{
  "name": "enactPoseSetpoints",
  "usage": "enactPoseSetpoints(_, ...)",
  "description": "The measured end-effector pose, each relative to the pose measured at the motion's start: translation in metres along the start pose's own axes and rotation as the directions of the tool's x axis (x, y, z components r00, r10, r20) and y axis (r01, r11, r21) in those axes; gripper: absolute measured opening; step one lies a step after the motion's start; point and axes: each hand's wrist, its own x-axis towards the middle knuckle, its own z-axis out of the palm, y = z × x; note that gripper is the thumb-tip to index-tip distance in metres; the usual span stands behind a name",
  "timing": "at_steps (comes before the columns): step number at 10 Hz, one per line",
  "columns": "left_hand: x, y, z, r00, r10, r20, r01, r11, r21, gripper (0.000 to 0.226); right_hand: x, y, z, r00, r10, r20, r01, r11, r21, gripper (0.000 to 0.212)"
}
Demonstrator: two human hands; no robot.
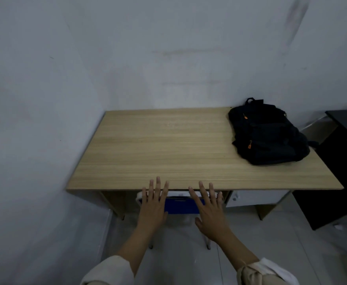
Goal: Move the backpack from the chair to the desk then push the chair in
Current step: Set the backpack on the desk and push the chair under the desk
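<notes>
A black backpack (268, 133) with orange zipper pulls lies flat on the far right part of the wooden desk (168, 145). A chair (180, 204) with a blue back and white frame stands tucked under the desk's front edge; only its back and two legs show. My left hand (154, 208) and my right hand (209, 212) are both spread flat, fingers apart, over the top of the chair back, left and right of its middle. Neither hand grips anything.
The desk stands in a corner, with grey walls behind and to the left. A black cabinet (337, 171) stands close to the desk's right end. A white drawer unit (256, 197) sits under the desk on the right. The floor is pale tile.
</notes>
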Motion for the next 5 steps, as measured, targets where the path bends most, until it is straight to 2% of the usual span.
enactPoseSetpoints(3,-0.051,0.019,0.021,0.994,0.104,-0.019,-0.104,0.994,-0.015,0.091,-0.045,-0.006,0.014,1.000,0.020,-0.019,-0.019,0.998,0.055,0.097)
enactPoseSetpoints(5,-0.089,0.028,0.027,0.993,0.118,0.009,-0.117,0.992,-0.039,0.091,-0.081,-0.011,0.022,0.997,0.074,-0.027,-0.071,0.992,0.101,0.094)
